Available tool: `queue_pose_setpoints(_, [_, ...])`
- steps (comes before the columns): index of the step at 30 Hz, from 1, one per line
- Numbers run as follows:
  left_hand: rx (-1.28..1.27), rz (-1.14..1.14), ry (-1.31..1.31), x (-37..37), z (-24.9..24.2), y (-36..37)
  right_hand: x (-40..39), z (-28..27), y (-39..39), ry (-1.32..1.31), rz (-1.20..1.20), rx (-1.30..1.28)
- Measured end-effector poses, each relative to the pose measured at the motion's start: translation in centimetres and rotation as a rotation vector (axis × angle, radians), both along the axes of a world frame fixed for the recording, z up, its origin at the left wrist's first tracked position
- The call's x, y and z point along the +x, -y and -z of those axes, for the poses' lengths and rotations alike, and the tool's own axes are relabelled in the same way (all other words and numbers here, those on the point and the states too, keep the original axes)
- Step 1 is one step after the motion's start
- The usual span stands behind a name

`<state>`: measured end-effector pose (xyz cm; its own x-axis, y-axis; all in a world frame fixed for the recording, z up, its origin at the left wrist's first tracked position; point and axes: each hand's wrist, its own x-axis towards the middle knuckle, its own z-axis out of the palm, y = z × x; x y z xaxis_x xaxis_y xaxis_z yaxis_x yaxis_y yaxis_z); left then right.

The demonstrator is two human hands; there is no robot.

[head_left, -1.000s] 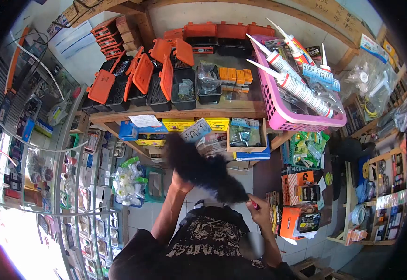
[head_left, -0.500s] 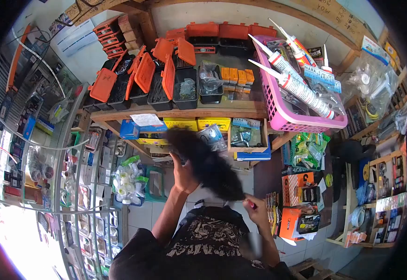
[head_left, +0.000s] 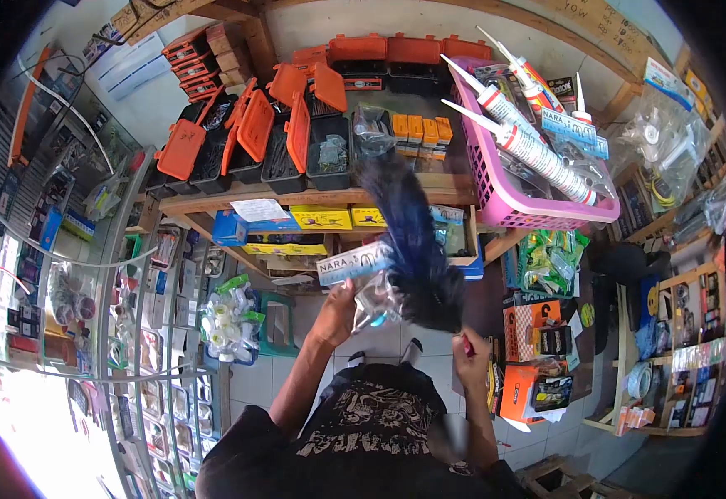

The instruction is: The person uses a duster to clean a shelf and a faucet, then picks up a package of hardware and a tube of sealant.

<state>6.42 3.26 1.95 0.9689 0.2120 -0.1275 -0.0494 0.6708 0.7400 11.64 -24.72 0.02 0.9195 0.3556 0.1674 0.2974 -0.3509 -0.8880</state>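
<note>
A plastic packet with a NARA label (head_left: pixel 353 264) is held up by my left hand (head_left: pixel 335 314), fingers closed on its left edge. Small parts show through the clear plastic, though they are hard to make out. My right hand (head_left: pixel 469 359) is closed around the reddish handle of a dark feather duster (head_left: pixel 417 241). The duster's feathers rise from that hand toward the shelf edge, partly in front of the packet and of a small wooden drawer (head_left: pixel 469 241).
Open black cases with orange lids (head_left: pixel 257 129) and small orange boxes (head_left: pixel 421 131) stand on the wooden shelf (head_left: pixel 330 198). A pink basket (head_left: pixel 538 218) holds sealant tubes. Yellow boxes (head_left: pixel 321 218) sit below. Glass shelving is at left; a green stool (head_left: pixel 278 328) stands beneath.
The duster has swung up and to the right, its feathers now more upright. My left hand has moved slightly right, and the NARA packet is now visible in it, in front of the lower shelf.
</note>
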Motion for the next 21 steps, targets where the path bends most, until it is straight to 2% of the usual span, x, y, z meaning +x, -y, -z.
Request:
queue_pose_setpoints(3, [-0.123,0.159,-0.133,-1.4,3.4,-0.2,1.3,-1.5,-0.4,0.021,-0.121,0.14])
queue_pose_setpoints(4, [-0.214,0.309,-0.213,-1.8,4.0,-0.3,1.5,-2.3,-1.0,0.016,-0.113,0.138])
queue_pose_setpoints(6, [-0.168,0.444,-0.283,-2.6,3.7,0.9,1.6,-5.5,-3.1,-0.119,-0.275,0.165])
queue_pose_setpoints(8, [-0.237,0.519,-0.315,-3.3,7.5,1.8,2.2,-5.8,-4.4,-0.198,-0.346,0.147])
queue_pose_setpoints(10, [-0.49,0.826,-0.199,-3.8,9.3,2.7,2.8,-5.5,-5.5,-0.279,-0.424,0.127])
queue_pose_setpoints(12, [-0.475,0.837,-0.214,-4.0,8.0,3.8,3.4,-4.1,-6.7,-0.154,-0.586,0.156])
queue_pose_setpoints(13, [-0.523,0.901,-0.037,-3.8,7.0,4.1,3.6,-1.4,-6.9,-0.393,-0.603,0.19])
queue_pose_setpoints(14, [-0.566,0.957,0.143,-3.8,6.0,4.5,3.6,-2.2,-7.2,-0.394,-0.609,0.19])
queue_pose_setpoints(15, [-0.28,0.814,0.291,-4.1,5.1,5.1,3.6,-3.8,-7.6,-0.285,-0.592,0.068])
queue_pose_setpoints(16, [-0.279,0.805,0.289,-4.3,4.6,5.2,3.5,-5.0,-8.1,-0.177,-0.573,-0.053])
queue_pose_setpoints(17, [-0.282,0.707,0.345,-4.4,4.2,5.3,3.5,-5.4,-8.5,-0.18,-0.581,-0.053])
queue_pose_setpoints(18, [-0.284,0.611,0.401,-4.5,3.0,5.3,3.5,-5.7,-8.9,-0.068,-0.539,-0.051])
queue_pose_setpoints(19, [-0.091,0.464,-0.202,-5.0,1.6,5.3,3.4,-6.0,-9.2,0.045,-0.493,-0.048])
queue_pose_setpoints(20, [-0.091,0.464,-0.203,-5.2,2.2,4.9,3.4,-6.4,-9.5,0.045,-0.493,-0.048])
queue_pose_setpoints(21, [-0.254,0.513,-0.14,-5.2,3.3,4.3,3.3,-6.7,-9.7,0.077,-0.449,-0.142])
